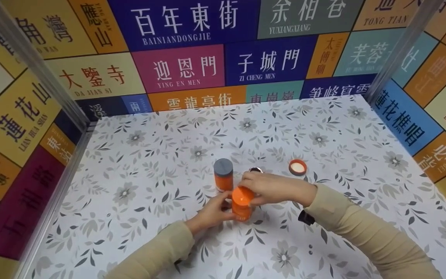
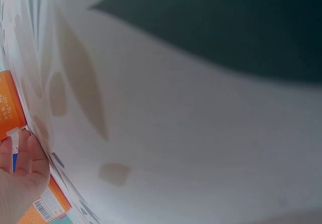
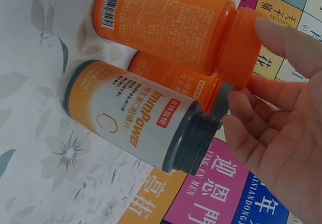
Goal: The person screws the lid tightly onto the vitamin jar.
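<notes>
An orange bottle (image 1: pixel 241 211) stands upright on the table, its orange cap (image 3: pixel 240 48) on top. My left hand (image 1: pixel 212 212) holds this bottle low, thumb in front and fingers at its far side. With thumb and fingers my right hand (image 1: pixel 267 187) grips the cap from the right. Just behind is a second orange bottle (image 1: pixel 223 181) with a grey cap. An uncapped white-and-orange bottle (image 3: pixel 133 116) with a dark neck appears in the right wrist view; in the head view my right hand mostly hides it. The left wrist view shows only part of my left hand (image 2: pixel 27 176).
An upturned round cap (image 1: pixel 297 167), dark outside with an orange rim, lies on the table right of the bottles. The table (image 1: pixel 161 162) has a white floral cover. Walls with colored lettered panels (image 1: pixel 184 68) enclose it at the back and sides.
</notes>
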Demonstrator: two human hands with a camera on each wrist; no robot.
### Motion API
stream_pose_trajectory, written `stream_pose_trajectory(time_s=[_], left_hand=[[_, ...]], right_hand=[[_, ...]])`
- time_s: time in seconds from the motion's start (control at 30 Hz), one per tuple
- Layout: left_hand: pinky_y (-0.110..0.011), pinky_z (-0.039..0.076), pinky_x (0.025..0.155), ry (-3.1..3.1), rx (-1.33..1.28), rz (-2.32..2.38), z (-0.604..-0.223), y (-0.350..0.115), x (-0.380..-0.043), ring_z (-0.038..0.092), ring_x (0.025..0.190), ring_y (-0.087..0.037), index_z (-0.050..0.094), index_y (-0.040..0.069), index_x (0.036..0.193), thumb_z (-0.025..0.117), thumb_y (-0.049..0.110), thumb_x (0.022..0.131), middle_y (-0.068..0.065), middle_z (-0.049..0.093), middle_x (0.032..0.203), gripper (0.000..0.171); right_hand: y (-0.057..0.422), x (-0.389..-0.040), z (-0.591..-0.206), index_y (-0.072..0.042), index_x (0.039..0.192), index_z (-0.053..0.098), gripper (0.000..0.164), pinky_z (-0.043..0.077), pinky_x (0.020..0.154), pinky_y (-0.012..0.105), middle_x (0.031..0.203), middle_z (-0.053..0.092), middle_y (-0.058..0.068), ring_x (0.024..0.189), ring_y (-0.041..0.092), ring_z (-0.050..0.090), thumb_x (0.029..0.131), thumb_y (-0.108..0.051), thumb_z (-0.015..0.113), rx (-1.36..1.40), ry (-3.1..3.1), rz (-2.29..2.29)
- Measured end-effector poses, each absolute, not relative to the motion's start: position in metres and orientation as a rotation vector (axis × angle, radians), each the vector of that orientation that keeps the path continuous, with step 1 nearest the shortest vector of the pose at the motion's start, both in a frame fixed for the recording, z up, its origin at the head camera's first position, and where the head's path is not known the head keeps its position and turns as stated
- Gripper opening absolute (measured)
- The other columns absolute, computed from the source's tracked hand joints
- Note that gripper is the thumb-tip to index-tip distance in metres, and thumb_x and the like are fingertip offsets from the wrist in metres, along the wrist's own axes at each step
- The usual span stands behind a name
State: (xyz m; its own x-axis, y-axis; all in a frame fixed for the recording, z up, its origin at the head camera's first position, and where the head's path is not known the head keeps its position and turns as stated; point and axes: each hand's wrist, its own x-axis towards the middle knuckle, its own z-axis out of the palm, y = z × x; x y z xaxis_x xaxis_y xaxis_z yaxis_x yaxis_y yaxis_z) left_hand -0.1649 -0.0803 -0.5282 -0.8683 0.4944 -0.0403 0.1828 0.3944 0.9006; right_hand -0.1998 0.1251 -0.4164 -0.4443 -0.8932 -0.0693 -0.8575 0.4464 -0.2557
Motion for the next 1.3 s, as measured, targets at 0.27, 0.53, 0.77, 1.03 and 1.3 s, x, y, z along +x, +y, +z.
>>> stream_pose_trajectory(time_s=[0.27, 0.53, 0.77, 1.03, 1.3], left_hand=[[-0.033, 0.047, 0.089, 2.375, 0.643, 1.467, -0.529, -0.081, -0.164, 0.059, 0.100, -0.024, 0.048, 0.010, 0.126, 0.071, 0.007, 0.075, -0.010, 0.055, 0.120, 0.055], [-0.035, 0.047, 0.089, 2.381, 0.637, 1.431, -0.526, -0.082, -0.165, 0.058, 0.100, -0.024, 0.049, 0.012, 0.126, 0.072, 0.012, 0.076, -0.009, 0.055, 0.119, 0.055], [-0.033, 0.046, 0.089, 2.373, 0.616, 1.439, -0.527, -0.080, -0.165, 0.056, 0.102, -0.020, 0.048, 0.017, 0.128, 0.074, 0.020, 0.075, -0.004, 0.055, 0.122, 0.060], [-0.035, 0.045, 0.089, 2.379, 0.634, 1.447, -0.528, -0.080, -0.165, 0.055, 0.102, -0.020, 0.046, 0.018, 0.131, 0.074, 0.021, 0.075, -0.004, 0.054, 0.122, 0.063], [-0.033, 0.046, 0.089, 2.391, 0.657, 1.427, -0.529, -0.079, -0.165, 0.055, 0.102, -0.019, 0.046, 0.016, 0.132, 0.074, 0.019, 0.076, -0.004, 0.055, 0.123, 0.063]], right_hand=[[0.118, -0.195, -0.419, -0.004, 0.100, 0.053, 0.043, 0.040, 0.062, 0.025, 0.086, 0.048, 0.001, 0.072, 0.013, 0.044, 0.076, -0.037, 0.068, -1.383, 2.615, -0.241], [0.115, -0.192, -0.419, -0.006, 0.095, 0.050, 0.048, 0.038, 0.060, 0.027, 0.084, 0.046, 0.002, 0.071, 0.015, 0.043, 0.076, -0.046, 0.066, -1.267, 2.689, -0.156], [0.129, -0.202, -0.418, -0.002, 0.117, 0.053, 0.054, 0.045, 0.082, 0.034, 0.108, 0.053, 0.008, 0.092, 0.021, 0.051, 0.075, -0.030, 0.073, -1.572, 2.550, -0.296], [0.135, -0.212, -0.418, -0.003, 0.114, 0.059, 0.034, 0.046, 0.085, 0.033, 0.110, 0.056, 0.008, 0.099, 0.022, 0.053, 0.083, -0.014, 0.065, -1.910, 2.395, -0.348], [0.134, -0.210, -0.417, -0.003, 0.113, 0.060, 0.033, 0.046, 0.081, 0.029, 0.107, 0.054, 0.008, 0.095, 0.020, 0.053, 0.082, -0.011, 0.066, -1.909, 2.405, -0.300]])
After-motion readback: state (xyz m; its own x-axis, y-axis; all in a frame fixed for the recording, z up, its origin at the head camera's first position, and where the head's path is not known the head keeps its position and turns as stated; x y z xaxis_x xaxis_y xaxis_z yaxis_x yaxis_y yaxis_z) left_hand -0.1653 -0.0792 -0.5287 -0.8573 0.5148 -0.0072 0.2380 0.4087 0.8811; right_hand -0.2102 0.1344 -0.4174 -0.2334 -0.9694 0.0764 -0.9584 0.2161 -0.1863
